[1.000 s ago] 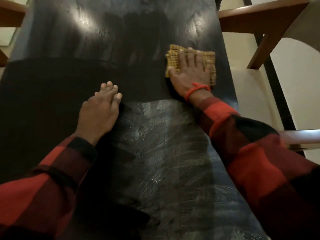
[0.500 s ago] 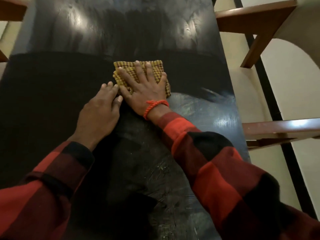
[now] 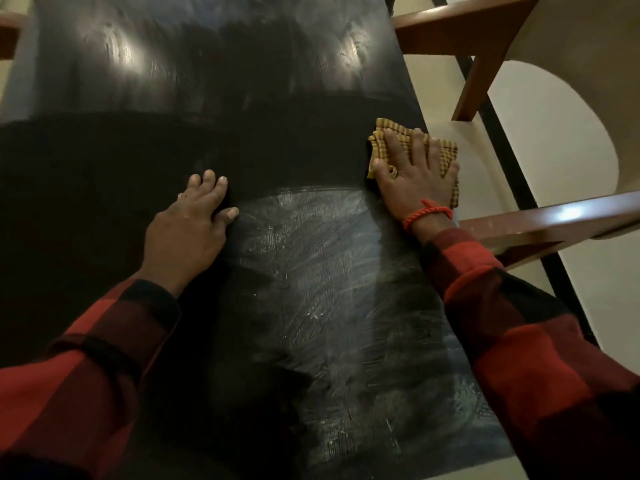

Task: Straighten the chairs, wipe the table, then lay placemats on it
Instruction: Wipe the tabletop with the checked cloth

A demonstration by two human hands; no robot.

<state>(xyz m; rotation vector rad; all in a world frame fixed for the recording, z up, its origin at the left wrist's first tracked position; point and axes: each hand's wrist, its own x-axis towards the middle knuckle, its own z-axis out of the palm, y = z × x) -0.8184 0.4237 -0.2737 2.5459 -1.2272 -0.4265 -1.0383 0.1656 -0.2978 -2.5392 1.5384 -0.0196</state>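
Two hands on the table (image 3: pixel 104 174), head view, well apart from each other. My right hand (image 3: pixel 417 178) lies flat on the cloth (image 3: pixel 381 140), fingers straight and spread, pressing it down at the table's right edge; part of the cloth hangs past the edge. Cloth is yellow-brown check, rumpled at its far left corner. Ring on one right finger, red cord (image 3: pixel 427 214) round the right wrist.

My left hand (image 3: pixel 190 230) rests palm down on the bare top near the middle, fingers straight and close together, thumb out to the right, holding nothing. Both sleeves red-and-black check.

Table top dark, near black. Pale streaks and smear marks cover the near right part, from between my hands down toward me. A dark band crosses the top at the level of the hands. Beyond that band the far part shows soft light glare.

Chair (image 3: pixel 485 32) just off the right edge: wooden arms, pale seat between them. Near arm runs close under my right wrist. Another bit of wood shows at the far left edge; cannot tell what it is.
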